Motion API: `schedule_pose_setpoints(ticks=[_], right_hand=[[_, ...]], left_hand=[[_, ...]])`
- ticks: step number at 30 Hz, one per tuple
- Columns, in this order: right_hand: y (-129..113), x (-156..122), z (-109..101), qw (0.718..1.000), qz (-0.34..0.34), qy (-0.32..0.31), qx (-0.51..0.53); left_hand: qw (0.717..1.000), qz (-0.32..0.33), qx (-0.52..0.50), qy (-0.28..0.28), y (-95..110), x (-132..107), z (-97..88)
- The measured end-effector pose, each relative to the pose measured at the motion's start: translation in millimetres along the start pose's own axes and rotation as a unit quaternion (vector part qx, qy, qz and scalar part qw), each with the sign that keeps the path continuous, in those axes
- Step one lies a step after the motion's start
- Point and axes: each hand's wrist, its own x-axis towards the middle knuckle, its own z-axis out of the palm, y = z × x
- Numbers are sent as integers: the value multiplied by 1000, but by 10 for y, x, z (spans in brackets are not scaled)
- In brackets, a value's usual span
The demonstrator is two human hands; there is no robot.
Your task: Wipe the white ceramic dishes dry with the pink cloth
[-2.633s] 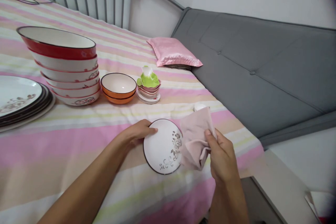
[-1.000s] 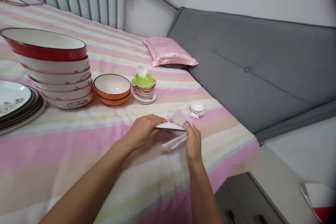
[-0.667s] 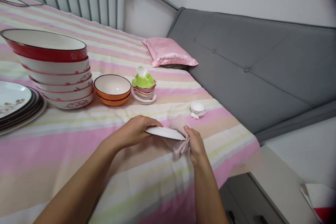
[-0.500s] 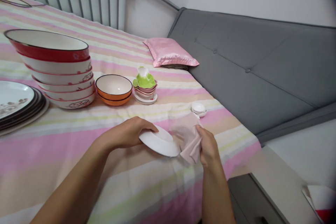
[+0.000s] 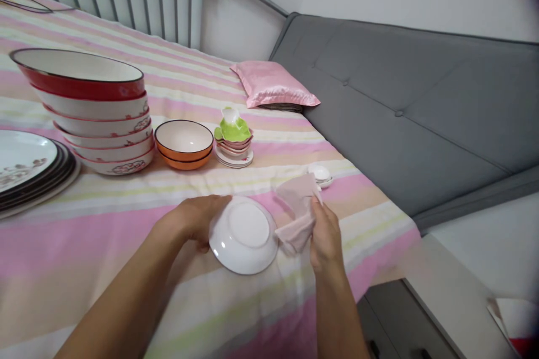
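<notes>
My left hand [image 5: 191, 219] grips the left rim of a small white plate [image 5: 244, 234], tilted so its plain underside faces me. My right hand [image 5: 324, 233] is closed on a bunched pale pink cloth [image 5: 297, 210] that touches the plate's right edge. Both are held just above the striped pink bedspread [image 5: 105, 235].
Behind stand a stack of red-rimmed bowls [image 5: 95, 109], orange bowls [image 5: 184, 143], a stack of small green and pink dishes [image 5: 233, 140], tiny white dishes [image 5: 322, 175] and dark-rimmed plates [image 5: 29, 165] at left. A pink pillow [image 5: 273, 84] lies by the grey headboard [image 5: 404, 106]. A nightstand [image 5: 425, 314] is lower right.
The plate went from patterned face up, through edge-on, to underside facing me. My right hand with the cloth stayed at the plate's right edge.
</notes>
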Motion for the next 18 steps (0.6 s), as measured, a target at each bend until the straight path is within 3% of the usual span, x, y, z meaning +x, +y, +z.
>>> schedule_pose_setpoints(ticks=[4,8,13,18], right_hand=[[309,5,173,989,-23,-52,-135],[540,-54,351,940,-82,-141,-300],[620,-152,468,843,-202,-217,-450],[591,-156,504,804,-236,-253,-484]], left_hand=[[999,-29,14,-27,-34,20,-24],[996,-68,46,-44,-66,32,-80],[993,-99,66,17,-109,32,-124],[984,-140,84,70,-111,42,-124]])
